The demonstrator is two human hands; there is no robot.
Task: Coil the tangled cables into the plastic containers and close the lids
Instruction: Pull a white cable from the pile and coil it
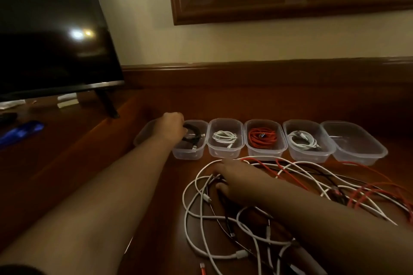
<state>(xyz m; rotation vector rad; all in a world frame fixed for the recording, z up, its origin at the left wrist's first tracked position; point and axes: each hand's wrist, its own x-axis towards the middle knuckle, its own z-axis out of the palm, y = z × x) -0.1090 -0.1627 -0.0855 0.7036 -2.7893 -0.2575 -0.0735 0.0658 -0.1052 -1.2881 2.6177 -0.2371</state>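
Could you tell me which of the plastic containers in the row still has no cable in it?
The rightmost container is the empty one; the other four each hold a coiled cable.

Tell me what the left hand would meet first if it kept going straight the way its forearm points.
The left hand is over the leftmost container, holding a coiled black cable. Straight on, it would probably cross that container's far rim, then bare desk, then the wooden backboard. Depth is unclear.

clear plastic containers (224, 138), glossy wood table (156, 185)
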